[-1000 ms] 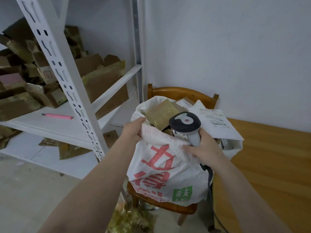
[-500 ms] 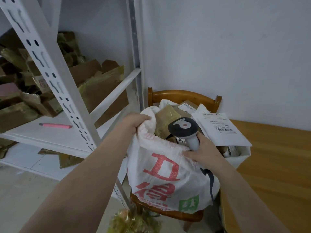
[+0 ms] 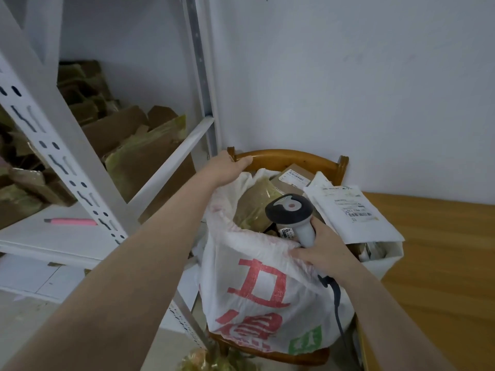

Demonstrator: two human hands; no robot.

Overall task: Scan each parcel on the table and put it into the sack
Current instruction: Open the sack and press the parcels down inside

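The sack [image 3: 254, 290], white with red characters and a green mark, stands open on a wooden chair [image 3: 294, 156] in the lower centre of the frame, just beside the wooden counter [image 3: 442, 263] at the right. The left hand [image 3: 230, 170] reaches to the sack's far rim, its fingers curled over the cloth right at the chair's back rail. The right hand [image 3: 321, 250] is at the near rim, fingers wrapped round the pale handle of a scanner [image 3: 289, 208] and also pressing the rim's fabric beneath them. The scanner's dark head points up over the sack's mouth and its cable [image 3: 336, 303] hangs down the sack's front. Inside the sack lie a brown taped parcel [image 3: 257, 207] and, behind it, a labelled cardboard box [image 3: 294, 175]. A white mailer [image 3: 351, 212] with a barcode label lies across the right rim. At the left of the frame a white metal shelf [image 3: 53, 236] holds crumpled cardboard boxes [image 3: 139, 145] and a pink pen [image 3: 71, 221].
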